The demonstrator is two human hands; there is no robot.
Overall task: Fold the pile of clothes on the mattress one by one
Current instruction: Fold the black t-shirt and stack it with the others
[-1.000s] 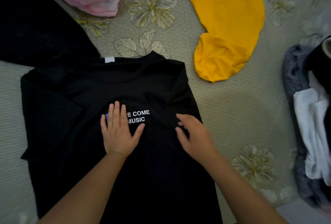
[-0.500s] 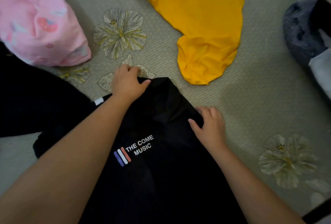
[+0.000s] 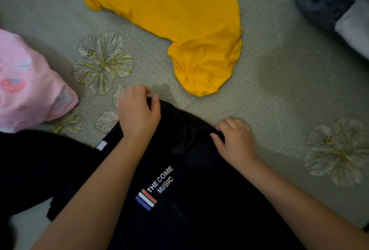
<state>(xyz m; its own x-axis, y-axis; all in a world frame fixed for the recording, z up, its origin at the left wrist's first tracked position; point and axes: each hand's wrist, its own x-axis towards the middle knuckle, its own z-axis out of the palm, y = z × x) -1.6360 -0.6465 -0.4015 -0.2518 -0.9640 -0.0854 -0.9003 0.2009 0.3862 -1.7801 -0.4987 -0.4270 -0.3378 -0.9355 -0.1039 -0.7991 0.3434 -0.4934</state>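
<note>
Head view: both hands grip a black T-shirt [image 3: 199, 199] lying on the mattress [image 3: 279, 94]. Left hand [image 3: 137, 114] pinches its top corner; right hand [image 3: 233, 140] curls over its right edge, near a yellow garment [image 3: 179, 20].

T-shirt [image 3: 189, 199] near centre on mattress [image 3: 279, 100], both hands at its far edge.
Left hand [image 3: 137, 114] left of right hand [image 3: 233, 140]; second shirt [image 3: 169, 20] far beyond; bundle [image 3: 30, 90] at left; pile [image 3: 329, 0] far right.
</note>
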